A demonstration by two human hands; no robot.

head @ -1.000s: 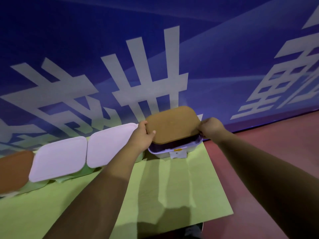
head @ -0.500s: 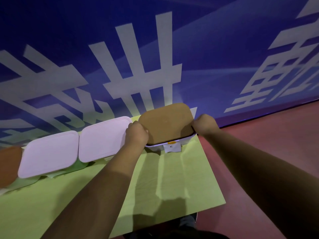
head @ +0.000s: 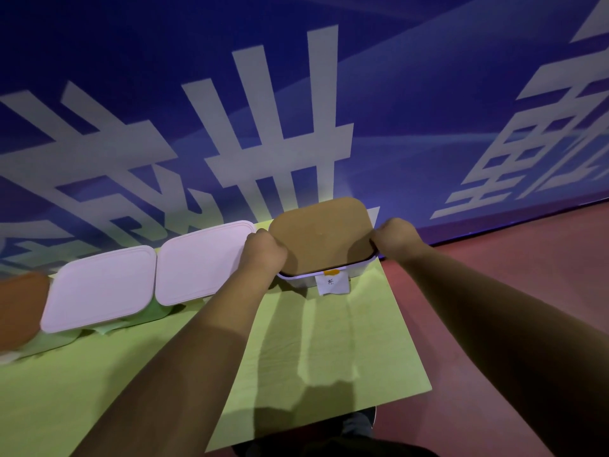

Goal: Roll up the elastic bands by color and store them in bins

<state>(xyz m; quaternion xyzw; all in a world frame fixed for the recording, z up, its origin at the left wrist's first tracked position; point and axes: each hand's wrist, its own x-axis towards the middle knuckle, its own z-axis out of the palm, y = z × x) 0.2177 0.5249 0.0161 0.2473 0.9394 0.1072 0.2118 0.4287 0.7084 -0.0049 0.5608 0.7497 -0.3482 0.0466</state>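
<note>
Both hands grip brown lid [head: 321,237] at opposite edges: left hand [head: 262,250] curled on left edge, right hand [head: 397,237] on right edge; lid sits on white bin [head: 359,270], far right of green mat [head: 329,341]; paper label [head: 332,283] on bin front; two pink-lidded bins [head: 201,262] beside, left.

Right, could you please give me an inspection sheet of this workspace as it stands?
Surface: green cover over the table, creased.
Job's things: brown lid on the white bin with a paper label; beside it a pink-lidded bin, a second pink-lidded bin, then another brown lid; no bands seen.
Clutter: nothing seen.
Grips: left hand and right hand each hold an opposite edge of the brown lid.
Cables: nothing seen.
Surroundings: blue banner, red floor, a shoe under the table edge.
</note>
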